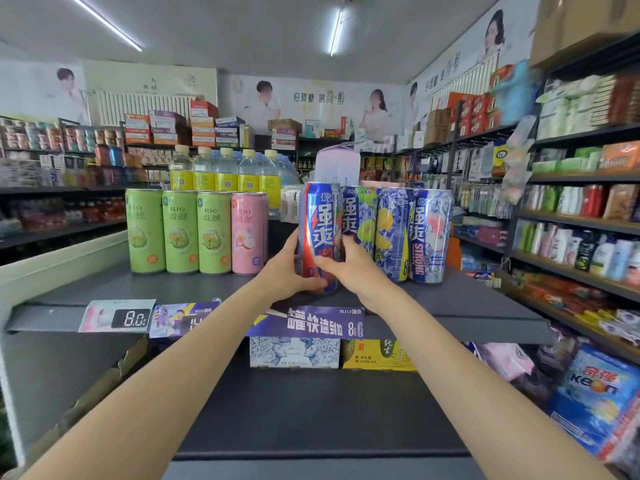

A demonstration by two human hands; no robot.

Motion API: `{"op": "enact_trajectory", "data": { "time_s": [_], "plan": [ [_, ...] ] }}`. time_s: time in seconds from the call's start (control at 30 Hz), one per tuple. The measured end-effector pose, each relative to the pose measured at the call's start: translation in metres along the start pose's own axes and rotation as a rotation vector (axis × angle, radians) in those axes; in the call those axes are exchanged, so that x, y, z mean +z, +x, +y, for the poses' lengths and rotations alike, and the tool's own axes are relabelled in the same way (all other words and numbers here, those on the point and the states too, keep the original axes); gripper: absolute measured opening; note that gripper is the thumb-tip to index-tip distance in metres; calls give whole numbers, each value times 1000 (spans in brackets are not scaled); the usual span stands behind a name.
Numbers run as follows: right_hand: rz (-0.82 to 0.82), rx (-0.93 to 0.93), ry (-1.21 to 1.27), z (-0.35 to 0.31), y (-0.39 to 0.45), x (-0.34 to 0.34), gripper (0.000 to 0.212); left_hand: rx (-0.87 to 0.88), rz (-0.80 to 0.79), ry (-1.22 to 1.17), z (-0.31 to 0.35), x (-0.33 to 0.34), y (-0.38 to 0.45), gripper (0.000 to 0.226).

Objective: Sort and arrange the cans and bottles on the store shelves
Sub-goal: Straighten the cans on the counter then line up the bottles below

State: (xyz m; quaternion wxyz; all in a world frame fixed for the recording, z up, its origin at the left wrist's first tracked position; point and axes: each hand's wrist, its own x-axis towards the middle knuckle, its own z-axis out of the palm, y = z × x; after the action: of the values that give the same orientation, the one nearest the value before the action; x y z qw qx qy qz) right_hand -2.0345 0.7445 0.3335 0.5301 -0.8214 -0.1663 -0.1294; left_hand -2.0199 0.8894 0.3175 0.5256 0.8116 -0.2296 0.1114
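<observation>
A tall blue and red can (319, 223) stands on the dark top shelf (194, 289), slightly tilted. My left hand (287, 268) grips its left side low down, and my right hand (349, 265) wraps its right side. To its right stand three blue-patterned cans (398, 230) in a row, touching one another. To the left stand three green cans (180, 232) and a pink can (248, 233). Behind them are several yellow-labelled water bottles (225, 169).
Price tags (306, 322) hang on the shelf's front edge. Boxes (294, 351) sit on the lower shelf underneath. A pale carton (337, 164) stands behind the cans. Stocked shelves run down the right side (581, 216) and along the back wall.
</observation>
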Motion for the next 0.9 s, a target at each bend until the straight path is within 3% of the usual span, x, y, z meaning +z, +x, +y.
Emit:
{"op": "enact_trajectory", "data": {
  "time_s": [0.17,0.3,0.6,0.7,0.8,0.9],
  "plan": [
    [178,-60,-164,4,-1,-13,46,-58,-9,52,7,3,14,96],
    [345,-201,-395,11,3,-34,31,-138,26,67,7,6,26,92],
    [302,-215,-543,36,8,-29,52,-193,135,108,-8,14,45,106],
    [522,-245,-594,33,6,-32,48,-220,150,126,-11,19,48,108],
    [718,-76,-636,33,4,-35,69,-275,157,140,-11,24,50,108],
    [606,133,-563,33,6,-37,97,-320,236,259,-7,30,46,110]
  ]
}}
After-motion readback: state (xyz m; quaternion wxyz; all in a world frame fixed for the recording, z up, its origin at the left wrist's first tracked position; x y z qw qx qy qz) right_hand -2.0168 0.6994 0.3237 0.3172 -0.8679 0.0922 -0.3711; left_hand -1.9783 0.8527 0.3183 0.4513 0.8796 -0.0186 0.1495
